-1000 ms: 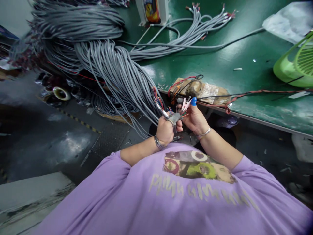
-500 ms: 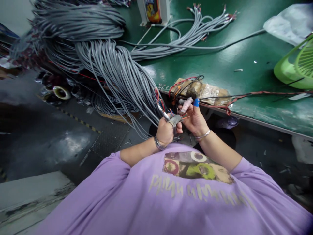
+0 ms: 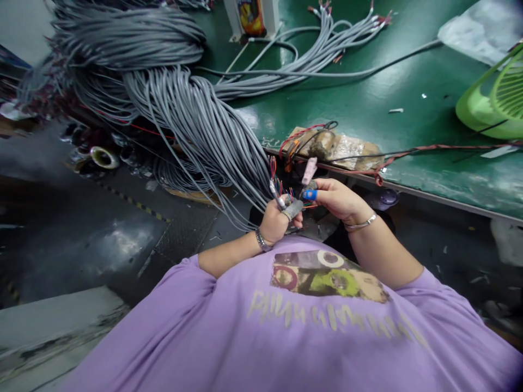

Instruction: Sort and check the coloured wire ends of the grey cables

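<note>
My left hand is closed round the end of a grey cable from the big bundle, with thin coloured wire ends fanning out above the fist; its thumb wears grey tape. My right hand is pinched at those wire ends and holds a small pink tool that points up. A blue cover sits on one right fingertip. Both hands meet just off the bench's front edge, in front of my purple shirt.
A thick mass of grey cables hangs off the green bench to the left. More cable ends lie at the back. A taped block with red and black wires sits by the edge. A green plastic fan is at right.
My right hand has turned over and dropped slightly, so the blue fingertip now points left toward the wire ends instead of up. The left hand has hardly moved.
</note>
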`<state>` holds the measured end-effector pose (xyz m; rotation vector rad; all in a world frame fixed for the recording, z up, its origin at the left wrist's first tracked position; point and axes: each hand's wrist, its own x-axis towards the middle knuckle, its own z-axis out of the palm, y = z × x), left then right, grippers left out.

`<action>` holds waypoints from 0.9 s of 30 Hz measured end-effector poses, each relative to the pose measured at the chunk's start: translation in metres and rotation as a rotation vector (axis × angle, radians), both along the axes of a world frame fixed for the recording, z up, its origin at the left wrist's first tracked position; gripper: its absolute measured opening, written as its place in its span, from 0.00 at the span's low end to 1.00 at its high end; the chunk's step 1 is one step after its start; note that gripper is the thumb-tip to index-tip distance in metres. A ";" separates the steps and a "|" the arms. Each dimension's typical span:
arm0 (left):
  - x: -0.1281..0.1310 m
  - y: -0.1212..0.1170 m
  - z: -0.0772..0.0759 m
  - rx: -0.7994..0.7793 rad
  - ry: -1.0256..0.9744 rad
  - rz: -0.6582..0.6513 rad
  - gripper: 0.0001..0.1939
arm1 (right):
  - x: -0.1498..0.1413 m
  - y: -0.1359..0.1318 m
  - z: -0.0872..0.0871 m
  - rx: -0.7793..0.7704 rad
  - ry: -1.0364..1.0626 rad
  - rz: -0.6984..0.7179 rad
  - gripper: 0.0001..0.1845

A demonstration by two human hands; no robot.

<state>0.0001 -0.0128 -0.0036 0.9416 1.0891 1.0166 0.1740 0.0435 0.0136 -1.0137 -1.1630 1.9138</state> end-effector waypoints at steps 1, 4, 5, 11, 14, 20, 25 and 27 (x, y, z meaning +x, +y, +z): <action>0.000 0.000 0.001 0.000 0.006 -0.021 0.24 | -0.001 -0.002 0.003 0.017 -0.019 -0.006 0.23; 0.000 0.001 0.006 -0.032 0.042 -0.125 0.23 | -0.006 -0.008 0.010 0.043 -0.046 0.028 0.23; 0.000 0.001 0.008 -0.051 0.057 -0.164 0.23 | -0.008 -0.010 0.011 0.049 -0.047 0.051 0.23; 0.000 0.002 0.012 -0.130 -0.011 -0.069 0.23 | -0.006 -0.014 0.008 0.128 -0.070 -0.036 0.28; 0.001 0.003 0.013 -0.147 -0.064 0.057 0.25 | -0.005 -0.015 0.001 0.082 -0.058 -0.072 0.32; 0.002 0.005 0.010 -0.158 -0.097 0.057 0.29 | -0.019 -0.027 -0.011 0.170 -0.011 -0.287 0.22; -0.006 0.006 0.003 -0.082 -0.041 -0.139 0.26 | -0.027 -0.030 -0.011 0.122 0.084 -0.196 0.23; -0.008 0.005 0.000 -0.061 -0.012 -0.171 0.26 | -0.029 -0.030 -0.007 0.081 0.125 -0.119 0.24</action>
